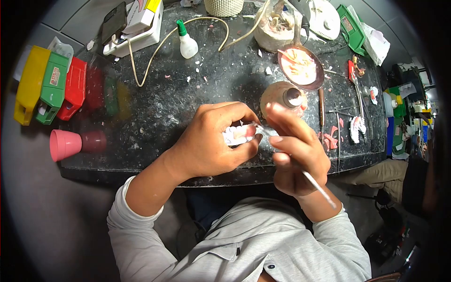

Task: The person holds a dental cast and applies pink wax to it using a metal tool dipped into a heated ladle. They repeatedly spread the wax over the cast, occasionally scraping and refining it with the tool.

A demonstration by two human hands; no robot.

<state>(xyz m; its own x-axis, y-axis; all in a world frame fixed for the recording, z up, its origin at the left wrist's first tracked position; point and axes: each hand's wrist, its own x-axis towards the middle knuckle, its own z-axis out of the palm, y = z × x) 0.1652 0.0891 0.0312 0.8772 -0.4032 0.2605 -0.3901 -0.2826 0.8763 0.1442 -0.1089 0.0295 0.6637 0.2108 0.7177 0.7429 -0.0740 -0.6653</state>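
My left hand (204, 138) is closed around a dental model (240, 133) with white teeth and pink wax, held over the front part of the dark worktop. Its fingers and thumb hide part of the model. Pinched in my right hand (303, 157) is a thin metal carving tool (320, 189), its handle end sticking out below toward my sleeve. The tool's working end is close beside the model's right side, and the right fingers are slightly blurred. Just behind my right hand stands a round jar with a metal cap (293, 97), partly covered by the fingers.
A pan of pink and pale wax (299, 70) sits behind the jar. On the right lie pink wax scraps (330, 140) and a white toothed piece (357, 129). A green-capped bottle (189, 46), a pink cup (66, 145) and a red bin (73, 89) stand around; a cable (150, 58) crosses the back.
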